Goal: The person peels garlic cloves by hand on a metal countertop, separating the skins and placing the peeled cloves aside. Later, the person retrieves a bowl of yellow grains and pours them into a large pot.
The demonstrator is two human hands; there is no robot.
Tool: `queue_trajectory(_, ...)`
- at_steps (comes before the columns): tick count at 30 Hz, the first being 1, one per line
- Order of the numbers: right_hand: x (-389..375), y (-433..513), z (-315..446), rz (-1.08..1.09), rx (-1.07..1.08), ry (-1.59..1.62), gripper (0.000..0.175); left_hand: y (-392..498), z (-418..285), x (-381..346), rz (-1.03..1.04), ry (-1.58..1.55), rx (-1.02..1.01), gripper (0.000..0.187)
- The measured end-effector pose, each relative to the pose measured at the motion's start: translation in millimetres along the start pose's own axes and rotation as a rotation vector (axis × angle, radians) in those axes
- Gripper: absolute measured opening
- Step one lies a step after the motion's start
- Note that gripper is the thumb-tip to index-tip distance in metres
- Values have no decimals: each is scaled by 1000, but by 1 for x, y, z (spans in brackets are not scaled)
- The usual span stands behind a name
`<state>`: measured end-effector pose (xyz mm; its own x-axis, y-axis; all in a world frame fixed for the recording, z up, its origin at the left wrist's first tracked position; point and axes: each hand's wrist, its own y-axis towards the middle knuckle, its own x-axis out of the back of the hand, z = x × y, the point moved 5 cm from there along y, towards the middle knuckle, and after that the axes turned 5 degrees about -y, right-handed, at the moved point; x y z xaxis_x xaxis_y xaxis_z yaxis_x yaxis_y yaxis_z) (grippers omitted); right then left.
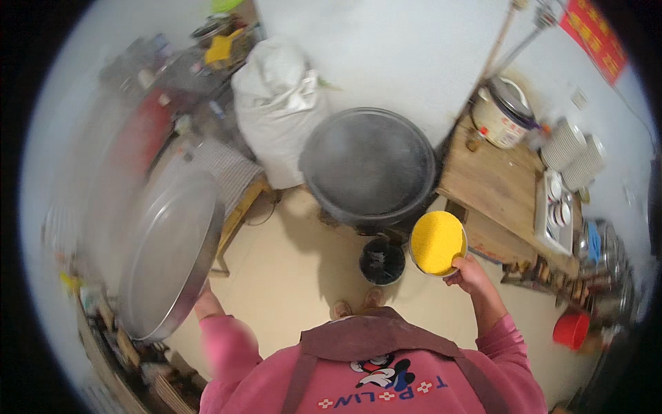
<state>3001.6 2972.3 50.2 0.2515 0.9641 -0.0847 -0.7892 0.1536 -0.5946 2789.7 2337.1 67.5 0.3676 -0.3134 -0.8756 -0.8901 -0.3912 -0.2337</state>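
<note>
With my right hand (467,275) I grip the rim of a round bowl (465,239) filled with fine yellow grain (437,242), my thumb over its edge. My left hand (207,300) holds a large shallow round metal pan (173,259), tilted nearly on edge at the left; the pan hides most of the fingers. Between and beyond my hands stands a wide round dark vessel or griddle (370,163). A black bucket (382,262) is on the floor below it, near my feet.
A white woven sack (279,108) leans at the wall beside a cloth-covered wooden table (222,165). At the right, a wooden table (496,181) bears a rice cooker (501,114), stacked plates (563,145) and a white tray (546,227). A red bucket (571,329) stands lower right.
</note>
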Motion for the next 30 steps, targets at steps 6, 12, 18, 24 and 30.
queue_trajectory(6,-48,-9,-3,224,-53,-184,27,-117,-70,74,-126,-85,-173,41)
queue_trajectory(12,-98,-36,-23,428,5,-302,32,-280,-108,159,-308,-283,-351,40)
queue_trajectory(18,-169,-96,-71,728,-76,-490,27,-461,-175,254,-496,-391,-598,40)
queue_trajectory(24,-271,-101,-88,972,-119,-637,28,-590,-218,329,-638,-547,-893,39)
queue_trajectory(30,-353,-137,-119,1127,-178,-625,32,-724,-224,387,-764,-675,-1172,39)
